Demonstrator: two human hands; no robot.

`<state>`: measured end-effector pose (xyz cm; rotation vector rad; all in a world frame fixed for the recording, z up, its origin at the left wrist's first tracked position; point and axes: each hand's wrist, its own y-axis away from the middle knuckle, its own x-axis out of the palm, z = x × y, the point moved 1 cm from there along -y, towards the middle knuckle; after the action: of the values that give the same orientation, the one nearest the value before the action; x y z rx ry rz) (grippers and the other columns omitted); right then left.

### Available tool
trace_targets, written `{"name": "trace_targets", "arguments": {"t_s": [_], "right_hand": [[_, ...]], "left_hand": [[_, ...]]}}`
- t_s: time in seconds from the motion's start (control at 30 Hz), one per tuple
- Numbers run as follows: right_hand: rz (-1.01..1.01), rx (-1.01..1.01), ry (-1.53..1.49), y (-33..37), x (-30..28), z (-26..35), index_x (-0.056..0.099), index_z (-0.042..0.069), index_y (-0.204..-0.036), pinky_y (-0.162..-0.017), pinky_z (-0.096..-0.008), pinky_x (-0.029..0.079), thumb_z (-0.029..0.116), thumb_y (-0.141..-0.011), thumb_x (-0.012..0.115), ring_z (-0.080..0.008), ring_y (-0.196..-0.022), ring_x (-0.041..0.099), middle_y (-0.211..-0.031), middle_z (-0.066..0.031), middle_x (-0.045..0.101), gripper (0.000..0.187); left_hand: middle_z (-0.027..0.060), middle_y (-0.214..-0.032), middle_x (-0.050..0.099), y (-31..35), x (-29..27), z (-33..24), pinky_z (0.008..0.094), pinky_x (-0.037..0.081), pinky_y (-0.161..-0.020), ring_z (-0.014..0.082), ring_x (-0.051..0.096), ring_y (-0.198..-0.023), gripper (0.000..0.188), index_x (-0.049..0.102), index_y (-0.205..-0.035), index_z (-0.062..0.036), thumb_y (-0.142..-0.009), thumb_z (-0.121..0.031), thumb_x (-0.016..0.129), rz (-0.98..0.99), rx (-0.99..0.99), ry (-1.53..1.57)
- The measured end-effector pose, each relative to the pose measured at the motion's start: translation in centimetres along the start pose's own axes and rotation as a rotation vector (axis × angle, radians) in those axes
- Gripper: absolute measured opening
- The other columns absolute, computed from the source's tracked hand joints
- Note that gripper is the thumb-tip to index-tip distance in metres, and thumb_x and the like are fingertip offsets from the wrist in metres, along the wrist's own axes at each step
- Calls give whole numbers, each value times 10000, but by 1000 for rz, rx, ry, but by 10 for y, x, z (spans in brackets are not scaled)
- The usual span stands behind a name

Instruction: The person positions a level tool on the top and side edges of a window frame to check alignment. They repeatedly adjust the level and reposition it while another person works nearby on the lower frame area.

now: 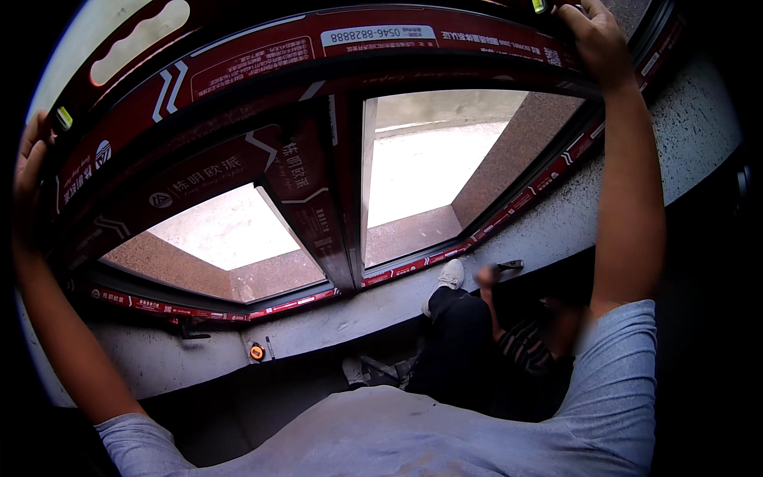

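Observation:
My left hand (33, 143) is raised at the far left, its fingers closed round the end of a long spirit level (64, 118). My right hand (592, 36) is up at the top right, fingers curled at the level's other end beside a second bright vial. The level lies across the top of a large window frame (314, 215), wrapped in dark red printed film. An oval handle slot shows in the level near its left part. Its middle runs out of the picture at the top. Both arms are stretched wide.
Below the frame runs a pale, speckled sill (342, 324). An orange-and-black tape measure (257, 352) and a thin pen-like stick (270, 347) lie on it. A co-worker (528, 346) is low at right, one white shoe on the sill, a hand at a dark tool (509, 265).

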<state>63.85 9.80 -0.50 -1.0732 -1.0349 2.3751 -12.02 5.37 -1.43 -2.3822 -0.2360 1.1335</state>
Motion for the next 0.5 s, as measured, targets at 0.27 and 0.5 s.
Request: {"name": "trace_targets", "arguments": {"t_s": [0.27,0.5], "right_hand": [[-24,6,78,-5,-2,-15,680,-22,-1107,-856,-307,547,245,-962,634,-204,-936,706,-991,-144,739,308],[10,76,-9,-12,-7,-34,668,-19,-1297,-971,-302,545,233,-992,601,-194,-1053,728,-1156,-159,755,401]], "left_hand": [[140,-1359,603,3,20,-42,314,536,-1059,171,612,-1244,489,423,-1528,-2,-1092,-214,485,135,10,120],[75,-1213,679,10,42,-70,271,542,-975,115,662,-1057,371,532,-1418,-12,-1099,-200,504,6,95,179]]}}
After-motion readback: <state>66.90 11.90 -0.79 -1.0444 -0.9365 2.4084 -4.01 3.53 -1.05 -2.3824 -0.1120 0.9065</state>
